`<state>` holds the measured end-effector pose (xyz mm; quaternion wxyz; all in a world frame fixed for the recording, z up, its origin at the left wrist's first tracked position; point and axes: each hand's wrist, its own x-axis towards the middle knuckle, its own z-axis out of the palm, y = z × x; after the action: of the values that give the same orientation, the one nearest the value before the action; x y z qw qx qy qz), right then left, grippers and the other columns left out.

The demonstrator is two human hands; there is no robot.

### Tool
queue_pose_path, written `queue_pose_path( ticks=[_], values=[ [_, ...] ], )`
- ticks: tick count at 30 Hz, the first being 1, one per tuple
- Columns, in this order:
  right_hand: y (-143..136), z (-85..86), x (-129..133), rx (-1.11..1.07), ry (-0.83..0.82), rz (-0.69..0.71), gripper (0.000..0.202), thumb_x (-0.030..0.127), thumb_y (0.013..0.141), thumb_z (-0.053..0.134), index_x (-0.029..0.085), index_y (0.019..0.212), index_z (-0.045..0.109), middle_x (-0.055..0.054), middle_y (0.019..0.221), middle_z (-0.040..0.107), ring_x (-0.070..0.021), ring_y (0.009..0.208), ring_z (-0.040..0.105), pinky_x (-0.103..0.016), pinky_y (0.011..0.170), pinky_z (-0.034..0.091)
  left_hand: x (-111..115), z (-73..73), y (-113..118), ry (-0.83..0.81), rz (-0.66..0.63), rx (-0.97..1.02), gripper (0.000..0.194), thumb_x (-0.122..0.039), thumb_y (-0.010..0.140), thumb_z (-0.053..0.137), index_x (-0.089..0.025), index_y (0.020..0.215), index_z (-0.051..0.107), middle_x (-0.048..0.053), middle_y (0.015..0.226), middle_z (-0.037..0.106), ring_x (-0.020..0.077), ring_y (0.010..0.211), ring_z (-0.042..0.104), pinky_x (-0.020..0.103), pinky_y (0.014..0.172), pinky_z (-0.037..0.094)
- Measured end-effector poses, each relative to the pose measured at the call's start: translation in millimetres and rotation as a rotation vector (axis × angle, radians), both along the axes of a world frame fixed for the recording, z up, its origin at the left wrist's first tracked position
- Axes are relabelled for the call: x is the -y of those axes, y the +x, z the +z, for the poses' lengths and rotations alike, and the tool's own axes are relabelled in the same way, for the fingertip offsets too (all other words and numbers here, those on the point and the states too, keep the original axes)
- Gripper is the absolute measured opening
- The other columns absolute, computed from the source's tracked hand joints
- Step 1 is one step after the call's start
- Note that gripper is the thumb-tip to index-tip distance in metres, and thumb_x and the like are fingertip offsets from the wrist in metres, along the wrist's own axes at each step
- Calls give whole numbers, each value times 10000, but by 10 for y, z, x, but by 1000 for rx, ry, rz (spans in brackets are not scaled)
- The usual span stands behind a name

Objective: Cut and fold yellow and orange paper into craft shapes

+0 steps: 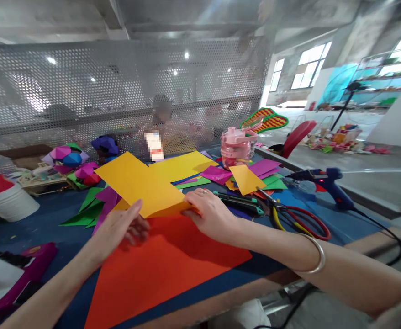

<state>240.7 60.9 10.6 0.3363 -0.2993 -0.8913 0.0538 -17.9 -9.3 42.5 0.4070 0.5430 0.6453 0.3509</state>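
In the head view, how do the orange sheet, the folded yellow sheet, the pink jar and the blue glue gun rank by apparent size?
1. orange sheet, also nearest the camera
2. folded yellow sheet
3. blue glue gun and pink jar: look alike, not ranked

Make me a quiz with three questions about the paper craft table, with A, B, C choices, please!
1. Where does the blue glue gun lie?
A. to the right on the table
B. inside the white bucket
C. on the orange sheet

2. What colour is the big sheet lying under both hands?
A. green
B. orange-red
C. white

3. What are the hands doing with the yellow paper?
A. both hold it
B. only one touches it
C. neither touches it

Answers:
1 A, it rests on the blue table top at the right, past the scissors.
2 B, the sheet nearest the table edge is orange-red.
3 A, the left hand pinches its near corner and the right hand presses its right edge.
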Motion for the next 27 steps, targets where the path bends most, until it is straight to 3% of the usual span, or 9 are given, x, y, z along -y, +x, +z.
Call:
queue_pose_path(
  ticks=[2, 4, 6, 8, 10, 13, 15, 22, 27],
  values=[
    [56, 6, 55, 36, 38, 35, 130, 69, 909, 577, 197, 891, 584, -78, 892, 698, -229, 854, 611, -346, 775, 435, 76, 126, -131, 228, 21, -274, 560, -580, 918, 652, -194, 511, 662, 44, 491, 651, 152, 438, 608, 195, 474, 494],
    [105, 6, 130, 73, 66, 83, 182, 48, 920, 495, 198, 888, 591, -87, 879, 707, -230, 827, 618, -351, 771, 446, 151, 195, -151, 390, -14, -404, 488, -537, 880, 718, -211, 525, 642, -1, 459, 594, 120, 434, 557, 164, 468, 440],
    [145, -3, 221, 116, 101, 127, 251, 28, 926, 426, 202, 873, 599, -96, 875, 717, -230, 801, 623, -357, 765, 462, 210, 156, -47, 544, -90, -414, 246, -468, 796, 827, -234, 763, 759, 27, 759, 751, 182, 695, 686, 181, 638, 522],
    [181, -19, 326, 166, 153, 168, 287, 28, 939, 392, 204, 882, 611, -101, 886, 731, -230, 787, 636, -362, 768, 486, 248, 1, 117, 630, -215, -366, 434, -430, 662, 934, -266, 1040, 795, 64, 1074, 785, 269, 934, 724, 249, 823, 570],
    [225, -37, 441, 205, 180, 207, 288, 44, 958, 387, 202, 924, 625, -102, 910, 746, -224, 801, 664, -357, 780, 514, 279, -223, 256, 617, -378, -391, 531, -356, 710, 917, -303, 1212, 752, 67, 1207, 762, 302, 1087, 709, 299, 958, 550],
    [315, -62, 617, 200, 94, 251, 282, 57, 963, 406, 219, 973, 637, -93, 935, 762, -211, 823, 699, -336, 792, 544, 336, -511, 332, 685, -548, -486, 416, -140, 866, 707, -326, 1238, 718, 43, 1246, 750, 251, 1129, 707, 295, 1034, 507],
    [383, -83, 718, 175, 12, 262, 280, 59, 966, 424, 232, 989, 643, -91, 944, 767, -209, 831, 711, -330, 796, 557, 371, -585, 326, 728, -589, -499, 440, -26, 875, 569, -307, 1183, 709, 30, 1196, 763, 203, 1088, 719, 254, 1020, 499],
    [511, -222, 849, 37, -139, 39, 145, 169, 1013, 547, 249, 1036, 665, -50, 962, 767, -211, 892, 715, -349, 841, 567, 381, -478, 388, 559, -490, -309, 176, -102, 902, 662, -269, 946, 693, 44, 987, 758, 199, 872, 731, 214, 789, 558],
    [510, -259, 872, -100, -264, -68, 125, 247, 1034, 554, 236, 928, 619, -29, 959, 753, -203, 889, 692, -366, 834, 549, 395, -592, 354, 465, -310, -290, 157, -218, 851, 769, -289, 986, 731, 55, 1038, 751, 245, 923, 723, 225, 746, 569]
  ],
)
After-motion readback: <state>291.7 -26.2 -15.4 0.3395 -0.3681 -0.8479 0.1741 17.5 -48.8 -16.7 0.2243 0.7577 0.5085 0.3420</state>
